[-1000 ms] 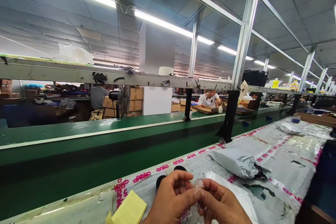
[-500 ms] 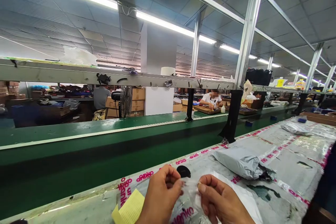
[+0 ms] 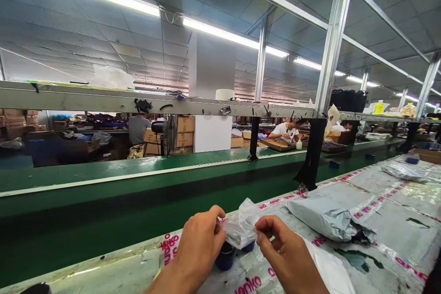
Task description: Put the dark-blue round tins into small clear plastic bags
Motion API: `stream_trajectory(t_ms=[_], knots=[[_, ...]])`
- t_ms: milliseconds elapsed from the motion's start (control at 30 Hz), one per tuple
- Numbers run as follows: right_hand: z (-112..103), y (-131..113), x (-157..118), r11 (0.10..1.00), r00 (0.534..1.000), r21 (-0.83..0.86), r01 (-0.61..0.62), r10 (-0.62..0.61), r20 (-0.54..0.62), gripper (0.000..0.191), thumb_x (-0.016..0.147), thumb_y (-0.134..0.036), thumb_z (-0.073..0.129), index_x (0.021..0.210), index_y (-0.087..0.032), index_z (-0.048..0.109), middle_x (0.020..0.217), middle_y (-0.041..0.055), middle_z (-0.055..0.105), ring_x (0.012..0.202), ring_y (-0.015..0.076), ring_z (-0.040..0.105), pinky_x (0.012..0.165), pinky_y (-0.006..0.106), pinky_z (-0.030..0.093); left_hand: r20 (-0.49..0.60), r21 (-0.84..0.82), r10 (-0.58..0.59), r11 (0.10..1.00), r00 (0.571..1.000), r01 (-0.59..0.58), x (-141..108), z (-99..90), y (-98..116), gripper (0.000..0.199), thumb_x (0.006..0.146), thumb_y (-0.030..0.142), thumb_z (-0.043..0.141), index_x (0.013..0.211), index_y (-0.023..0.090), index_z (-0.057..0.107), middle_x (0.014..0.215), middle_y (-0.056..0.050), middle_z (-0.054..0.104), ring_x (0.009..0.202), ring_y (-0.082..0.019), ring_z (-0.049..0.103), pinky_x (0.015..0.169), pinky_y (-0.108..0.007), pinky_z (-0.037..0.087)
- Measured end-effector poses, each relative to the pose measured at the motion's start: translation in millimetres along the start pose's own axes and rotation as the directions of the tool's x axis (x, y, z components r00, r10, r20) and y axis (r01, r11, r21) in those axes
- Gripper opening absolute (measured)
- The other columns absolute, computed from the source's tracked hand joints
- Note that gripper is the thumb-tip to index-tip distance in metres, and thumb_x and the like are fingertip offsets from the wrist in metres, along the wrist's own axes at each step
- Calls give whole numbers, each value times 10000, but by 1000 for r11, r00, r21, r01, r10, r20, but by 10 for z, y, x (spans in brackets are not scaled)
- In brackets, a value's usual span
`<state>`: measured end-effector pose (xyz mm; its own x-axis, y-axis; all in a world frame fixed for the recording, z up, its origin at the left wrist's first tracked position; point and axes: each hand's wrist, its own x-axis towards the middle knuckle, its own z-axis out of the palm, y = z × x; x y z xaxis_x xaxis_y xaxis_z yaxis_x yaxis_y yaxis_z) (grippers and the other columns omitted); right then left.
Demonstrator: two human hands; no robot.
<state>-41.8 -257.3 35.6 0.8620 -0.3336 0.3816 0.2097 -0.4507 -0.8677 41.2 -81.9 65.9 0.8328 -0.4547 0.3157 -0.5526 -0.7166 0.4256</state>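
A thin clear plastic bag (image 3: 241,226) is stretched between my two hands above the near edge of the table. My left hand (image 3: 203,239) pinches its left side, and my right hand (image 3: 284,248) pinches its right side between thumb and forefinger. Below the bag, close to my left fingers, stands a dark blue round container (image 3: 225,257). Part of another blue item (image 3: 248,246) shows under the bag; the rest of it is hidden.
A grey-white plastic package (image 3: 324,216) lies to the right on the plastic-covered table (image 3: 389,225). The green conveyor (image 3: 138,213) runs beyond, with small blue items on it. Black-wrapped posts (image 3: 313,156) stand along it. A person (image 3: 285,132) works across the conveyor.
The clear bag has risen and spread out between my hands. Blue items now show beneath it, and the yellow paper is nearly hidden by my left arm. The view has shifted slightly.
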Motion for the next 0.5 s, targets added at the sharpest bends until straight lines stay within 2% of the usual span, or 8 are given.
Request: stream_trajectory(t_ms=[67, 133, 233, 300, 400, 500], knots=[[44, 56, 25, 999, 1000, -32, 3, -3, 25, 144, 853, -364, 571, 853, -240, 645, 723, -34, 645, 551, 128, 504, 536, 262, 400, -4, -118, -58, 991, 998, 58, 1, 36, 2, 215, 822, 75, 605, 943, 245, 655, 755, 62, 737, 724, -136, 681, 647, -212, 414], [120, 98, 45, 999, 999, 35, -29, 27, 36, 151, 861, -349, 544, 872, -238, 646, 747, -24, 662, 602, 147, 562, 558, 263, 436, -6, -200, -105, 975, 994, 101, 2, 75, 14, 172, 803, 86, 618, 880, 236, 653, 717, 67, 728, 678, -122, 666, 610, -200, 397], [251, 130, 72, 980, 996, 185, -73, 63, 57, 228, 879, -390, 542, 989, -229, 660, 948, 34, 730, 821, 207, 681, 656, 290, 535, -34, -256, -130, 960, 991, 117, 21, 131, 14, 148, 784, 96, 620, 848, 226, 649, 673, 63, 703, 627, -126, 639, 576, -209, 373], [311, 141, 103, 980, 994, 193, -54, 36, 99, 279, 870, -407, 599, 1066, -216, 655, 1036, 62, 744, 920, 230, 709, 727, 306, 576, -66, -260, -124, 960, 990, 103, 48, 162, -7, 160, 792, 95, 598, 866, 228, 646, 687, 63, 701, 629, -124, 635, 579, -211, 372], [352, 183, 190, 986, 984, -47, 162, -157, 89, 196, 891, -291, 600, 1063, -209, 645, 981, 52, 763, 839, 193, 739, 690, 261, 587, -114, -211, -105, 974, 988, 79, 89, 187, -66, 163, 823, 107, 579, 899, 237, 640, 733, 63, 709, 655, -125, 645, 596, -215, 387], [382, 289, 304, 886, 929, -293, 360, -369, 29, 122, 917, -175, 507, 913, -224, 618, 829, 18, 735, 701, 171, 710, 621, 257, 548, -126, -88, -22, 996, 992, 11, 110, 177, -140, 172, 854, 119, 601, 957, 249, 645, 827, 49, 724, 764, -150, 671, 676, -238, 423]])
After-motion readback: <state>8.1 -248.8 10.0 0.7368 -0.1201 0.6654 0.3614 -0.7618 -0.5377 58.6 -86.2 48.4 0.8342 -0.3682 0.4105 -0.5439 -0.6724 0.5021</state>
